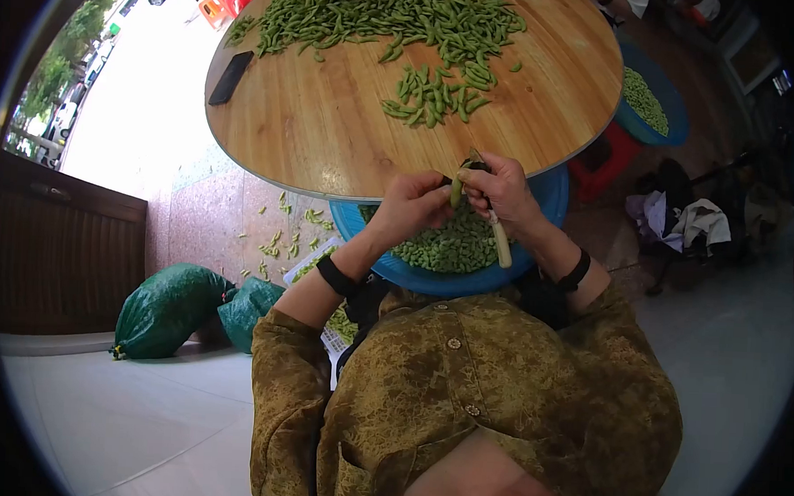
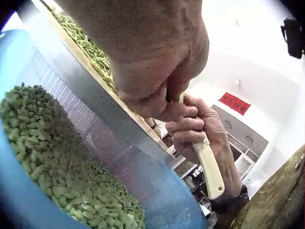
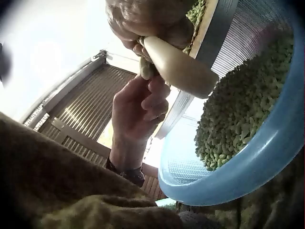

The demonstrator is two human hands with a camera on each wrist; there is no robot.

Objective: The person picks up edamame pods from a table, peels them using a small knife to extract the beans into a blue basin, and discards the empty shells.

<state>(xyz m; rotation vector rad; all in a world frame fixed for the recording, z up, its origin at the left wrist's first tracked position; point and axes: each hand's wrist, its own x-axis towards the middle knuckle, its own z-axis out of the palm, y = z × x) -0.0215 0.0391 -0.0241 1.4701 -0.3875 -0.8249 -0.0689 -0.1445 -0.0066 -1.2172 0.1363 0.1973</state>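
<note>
Over the near edge of the round wooden table (image 1: 313,147), both hands meet at one green bean pod (image 1: 457,191). My left hand (image 1: 414,203) pinches the pod, its fingertips on the pod's lower end in the right wrist view. My right hand (image 1: 508,193) grips a knife by its cream handle (image 2: 210,172), which sticks out below the fist; the fingers mostly hide the blade. Right below the hands is a blue mesh basket (image 3: 224,191) holding a heap of shelled green beans (image 1: 446,247).
A large pile of pods (image 1: 363,16) covers the table's far side, with a smaller heap (image 1: 435,97) nearer. A black phone-like slab (image 1: 231,78) lies at the left edge. Green sacks (image 1: 168,309) and scattered pods are on the floor; another blue basin (image 1: 677,123) stands at right.
</note>
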